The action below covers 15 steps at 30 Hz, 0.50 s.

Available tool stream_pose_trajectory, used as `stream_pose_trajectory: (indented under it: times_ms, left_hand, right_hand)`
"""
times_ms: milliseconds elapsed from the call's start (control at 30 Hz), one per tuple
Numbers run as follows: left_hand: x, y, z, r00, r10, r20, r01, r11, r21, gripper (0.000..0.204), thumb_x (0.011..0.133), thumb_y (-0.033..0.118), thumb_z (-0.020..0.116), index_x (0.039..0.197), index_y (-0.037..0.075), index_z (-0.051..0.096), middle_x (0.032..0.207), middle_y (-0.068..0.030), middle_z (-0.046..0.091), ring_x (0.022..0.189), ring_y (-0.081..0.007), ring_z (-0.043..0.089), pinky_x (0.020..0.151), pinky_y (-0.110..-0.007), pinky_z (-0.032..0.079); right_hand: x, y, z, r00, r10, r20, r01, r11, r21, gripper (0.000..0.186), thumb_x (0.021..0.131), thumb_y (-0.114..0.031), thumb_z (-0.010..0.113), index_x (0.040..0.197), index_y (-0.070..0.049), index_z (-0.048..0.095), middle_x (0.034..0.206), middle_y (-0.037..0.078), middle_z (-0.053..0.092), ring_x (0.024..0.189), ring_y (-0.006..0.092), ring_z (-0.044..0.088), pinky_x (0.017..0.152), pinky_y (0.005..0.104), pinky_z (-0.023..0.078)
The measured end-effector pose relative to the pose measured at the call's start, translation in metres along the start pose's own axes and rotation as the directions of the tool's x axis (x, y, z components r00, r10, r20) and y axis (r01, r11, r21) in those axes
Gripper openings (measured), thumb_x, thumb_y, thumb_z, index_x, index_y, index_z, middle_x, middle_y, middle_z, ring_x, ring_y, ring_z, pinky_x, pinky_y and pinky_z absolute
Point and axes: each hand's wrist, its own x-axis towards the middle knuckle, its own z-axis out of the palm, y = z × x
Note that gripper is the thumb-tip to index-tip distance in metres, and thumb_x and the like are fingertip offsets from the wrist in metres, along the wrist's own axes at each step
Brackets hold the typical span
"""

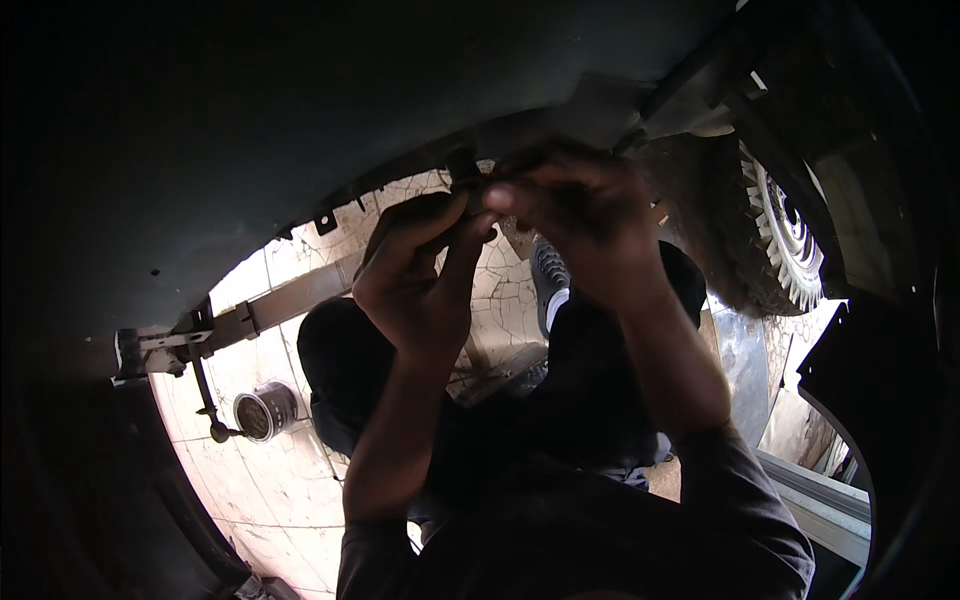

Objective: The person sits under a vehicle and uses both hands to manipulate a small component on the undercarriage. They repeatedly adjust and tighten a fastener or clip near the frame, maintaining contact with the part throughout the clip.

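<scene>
My left hand [408, 265] is raised with its thumb and fingers bent together at the lower end of a small dark stub-like part [462, 165]. This part hangs at the edge of a large dark curved panel [230, 190], which looks like a vehicle body panel. Opposite it, my right hand [590, 210] brings its closed fingers to the same spot, thumb tip almost touching the left fingers. Whatever the fingertips pinch is too dark and too covered to make out. A dark rounded bit [490, 235] shows just below the left fingertips.
A metal bar [290, 300] with a bracket crosses at the left. An open can [265, 412] lies on the cracked tile floor [240, 485]. To the right are a toothed metal wheel [785, 235] and a metal rail [820, 510]. My shoe [547, 275] shows between my knees.
</scene>
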Motion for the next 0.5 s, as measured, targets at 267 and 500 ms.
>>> stream_pose_trajectory:
  times_ms: [267,500]
  left_hand:
    - [0.002,-0.001,-0.002,1.0,0.014,0.012,-0.013,0.998,-0.059,0.024,0.079,-0.012,0.072,0.102,-0.006,0.066,0.102,-0.0183,0.067,0.088,-0.0209,0.07,0.077,-0.028,0.061]
    - [0.004,0.001,-0.001,1.0,0.011,0.015,-0.01,1.0,-0.028,0.024,0.079,-0.013,0.072,0.102,-0.007,0.066,0.101,-0.0185,0.067,0.09,-0.0226,0.07,0.078,-0.029,0.062]
  right_hand:
    - [0.0,-0.003,-0.002,1.0,0.026,-0.012,-0.027,0.998,-0.058,0.014,0.086,-0.009,0.074,0.093,0.003,0.07,0.082,0.009,0.072,0.074,0.0105,0.067,0.064,0.0232,0.053]
    - [-0.004,-0.003,-0.006,0.997,0.075,0.01,-0.075,0.996,0.043,0.013,0.085,-0.01,0.075,0.093,0.0,0.071,0.082,0.008,0.072,0.073,0.0099,0.066,0.063,0.023,0.052]
